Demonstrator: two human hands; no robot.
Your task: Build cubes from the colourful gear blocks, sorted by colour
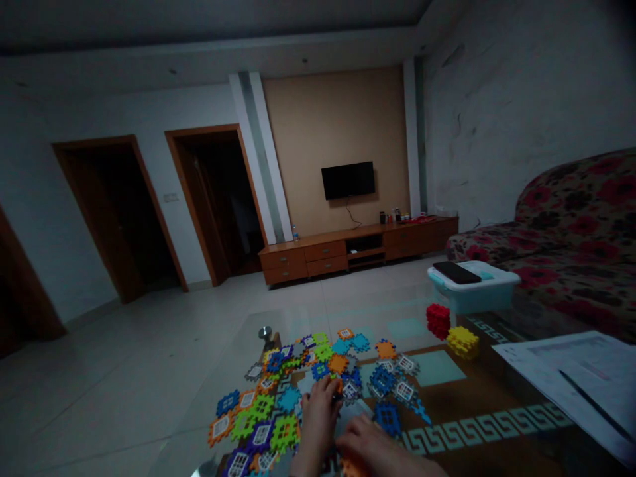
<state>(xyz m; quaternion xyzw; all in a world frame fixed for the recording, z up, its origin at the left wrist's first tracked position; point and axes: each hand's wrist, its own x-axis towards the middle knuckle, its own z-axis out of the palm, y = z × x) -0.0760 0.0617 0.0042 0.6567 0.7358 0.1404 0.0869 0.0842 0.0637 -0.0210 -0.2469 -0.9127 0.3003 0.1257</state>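
Several flat interlocking plastic tiles (298, 377) in blue, green, orange and purple lie spread on a glass table (447, 397). My left hand (320, 414) rests among them with its fingers curled on an orange tile near the middle of the pile. Just to its right my right hand (370, 445) lies low at the bottom edge, fingers bent over pieces that include an orange one; what it grips is unclear in the dim light. A red cube (438, 320) and a yellow cube (463, 342) built from such tiles stand to the right.
A pale blue lidded box (472, 291) with a dark phone (456, 271) on top sits at the table's far right. Papers with a pen (581, 381) lie at the right. A floral sofa (571, 245) stands beyond; a TV cabinet (358, 248) lines the far wall.
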